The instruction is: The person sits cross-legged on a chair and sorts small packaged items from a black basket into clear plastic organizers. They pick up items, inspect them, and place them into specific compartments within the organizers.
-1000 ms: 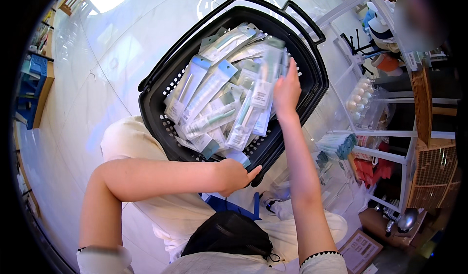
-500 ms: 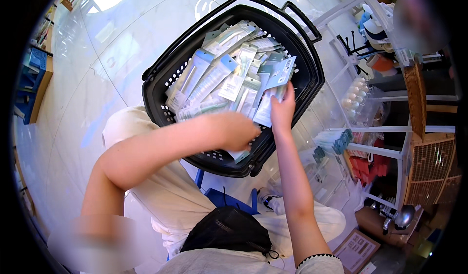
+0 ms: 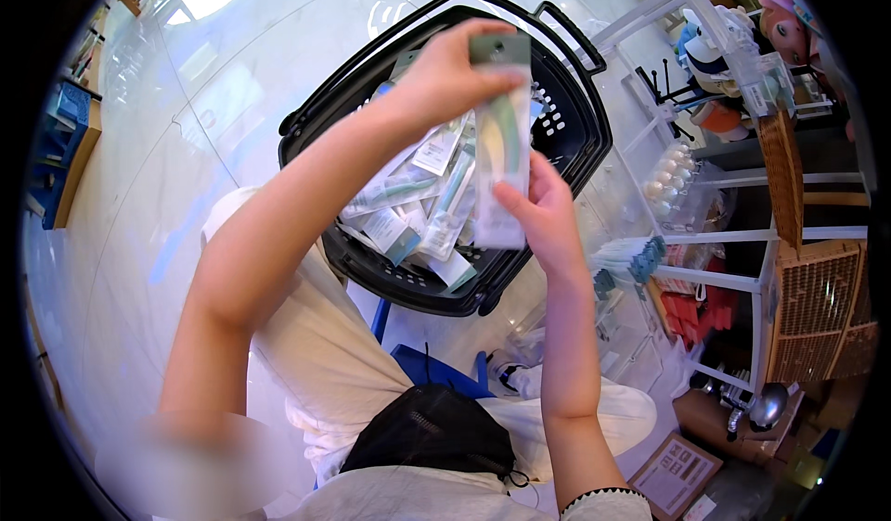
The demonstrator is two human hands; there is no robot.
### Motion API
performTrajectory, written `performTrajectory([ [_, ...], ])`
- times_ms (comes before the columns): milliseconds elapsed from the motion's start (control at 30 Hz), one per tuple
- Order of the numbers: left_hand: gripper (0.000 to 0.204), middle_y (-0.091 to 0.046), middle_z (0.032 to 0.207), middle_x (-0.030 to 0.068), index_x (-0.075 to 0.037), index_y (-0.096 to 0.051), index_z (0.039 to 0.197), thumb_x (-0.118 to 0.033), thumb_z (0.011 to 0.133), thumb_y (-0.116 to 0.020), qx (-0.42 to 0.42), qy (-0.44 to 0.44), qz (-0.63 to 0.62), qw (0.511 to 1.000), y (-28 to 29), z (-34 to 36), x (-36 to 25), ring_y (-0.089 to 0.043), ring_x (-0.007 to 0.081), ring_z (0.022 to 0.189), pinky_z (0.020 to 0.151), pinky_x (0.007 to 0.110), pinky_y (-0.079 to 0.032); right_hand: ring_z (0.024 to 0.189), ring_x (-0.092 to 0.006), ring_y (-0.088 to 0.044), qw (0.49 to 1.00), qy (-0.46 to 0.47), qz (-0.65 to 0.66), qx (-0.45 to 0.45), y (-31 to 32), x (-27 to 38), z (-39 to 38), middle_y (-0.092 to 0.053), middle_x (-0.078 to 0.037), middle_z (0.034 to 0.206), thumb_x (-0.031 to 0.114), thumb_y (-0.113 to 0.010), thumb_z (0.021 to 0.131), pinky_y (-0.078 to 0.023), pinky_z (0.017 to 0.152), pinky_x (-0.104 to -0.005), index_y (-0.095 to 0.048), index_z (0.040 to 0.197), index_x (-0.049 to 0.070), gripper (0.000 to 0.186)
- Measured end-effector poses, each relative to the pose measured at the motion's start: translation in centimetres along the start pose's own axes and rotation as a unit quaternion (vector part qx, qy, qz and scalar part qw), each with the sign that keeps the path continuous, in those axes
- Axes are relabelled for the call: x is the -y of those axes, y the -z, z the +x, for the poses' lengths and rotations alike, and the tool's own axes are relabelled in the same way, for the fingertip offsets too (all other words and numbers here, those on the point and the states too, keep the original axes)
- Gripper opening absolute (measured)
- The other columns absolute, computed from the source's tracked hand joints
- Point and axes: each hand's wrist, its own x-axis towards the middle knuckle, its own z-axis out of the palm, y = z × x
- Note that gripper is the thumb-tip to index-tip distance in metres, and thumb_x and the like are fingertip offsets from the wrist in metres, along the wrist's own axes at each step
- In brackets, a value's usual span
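Note:
Above the black shopping basket (image 3: 401, 295), both my hands hold a slim clear packet (image 3: 502, 141) with a dark grey-green header card. My left hand (image 3: 447, 74) pinches the header end, its thumb across the front. Lower down, my right hand (image 3: 546, 207) grips the packet's side with the thumb on its face. Something curved, pale green and yellowish, shows through the plastic; its kind is too blurred to tell. Many similar packets (image 3: 445, 207) lie jumbled in the basket, partly hidden by my left arm and the held packet.
On the right, a white rack (image 3: 733, 241) carries hanging goods and a wicker panel (image 3: 817, 308). A cardboard box (image 3: 676, 475) stands at lower right. Under the basket's near side shows a blue support (image 3: 436, 373). Far left is a blue display shelf (image 3: 70, 154).
My left hand has moved from the basket's near side up to the packet's header. The packet is now held lengthwise between both hands, and the pile lies differently.

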Motion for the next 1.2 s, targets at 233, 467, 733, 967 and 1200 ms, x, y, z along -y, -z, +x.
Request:
performTrajectory([
  [233,0.032,-0.060,0.101,0.0126,0.001,-0.047,0.109,-0.024,0.089,-0.049,0.094,0.055,-0.170,0.979,0.5,-0.8,-1.1,-0.060,0.0191,0.092,0.084,0.032,-0.047,0.063,-0.0188,-0.062,0.996,-0.001,0.078,-0.031,-2.9,1.2,3.0,-0.062,-0.012,0.079,0.020,-0.049,0.088,-0.052,0.058,-0.0296,-0.054,0.098,-0.004,0.027],
  [467,0.033,-0.057,0.083,0.0045,-0.003,-0.049,0.105,-0.032,0.090,-0.046,-0.131,0.001,-0.302,0.944,5.8,0.7,-3.2,-0.056,0.0130,0.067,0.058,0.024,-0.048,0.102,-0.0294,-0.050,0.834,0.153,-0.529,-0.043,-0.7,-11.5,8.7,-0.051,-0.019,0.113,0.024,-0.058,0.080,-0.041,0.086,-0.0392,-0.056,0.100,0.000,0.031],
  [733,0.027,-0.057,0.087,0.0055,-0.002,-0.049,0.105,-0.023,0.088,-0.049,-0.177,0.019,-0.289,0.941,8.7,-0.1,-3.4,-0.054,0.0125,0.069,0.058,0.025,-0.047,0.106,-0.0358,-0.043,0.734,-0.011,-0.659,-0.163,-2.1,-13.0,8.8,-0.043,-0.018,0.117,0.033,-0.072,0.065,-0.036,0.088,-0.0438,-0.043,0.113,0.002,0.064],
  [967,0.065,-0.044,0.108,0.0058,-0.005,-0.029,0.130,0.007,0.073,-0.057,-0.027,-0.044,-0.419,0.906,7.5,0.3,-3.4,-0.048,0.0189,0.102,0.087,0.035,-0.044,0.109,-0.0368,-0.041,0.732,-0.060,-0.643,-0.216,-3.7,-12.8,9.8,-0.039,-0.021,0.119,0.033,-0.073,0.062,-0.036,0.090,-0.0432,-0.050,0.103,0.001,0.057],
  [1200,0.041,-0.049,0.094,0.0027,-0.004,-0.039,0.124,-0.010,0.084,-0.049,-0.028,-0.016,-0.440,0.898,7.6,0.3,-3.4,-0.051,0.0140,0.082,0.072,0.031,-0.048,0.101,-0.0315,-0.047,0.813,-0.038,-0.546,-0.200,1.6,-14.3,10.4,-0.045,-0.017,0.109,0.023,-0.067,0.066,-0.039,0.087,-0.0370,-0.055,0.093,0.001,0.037],
])
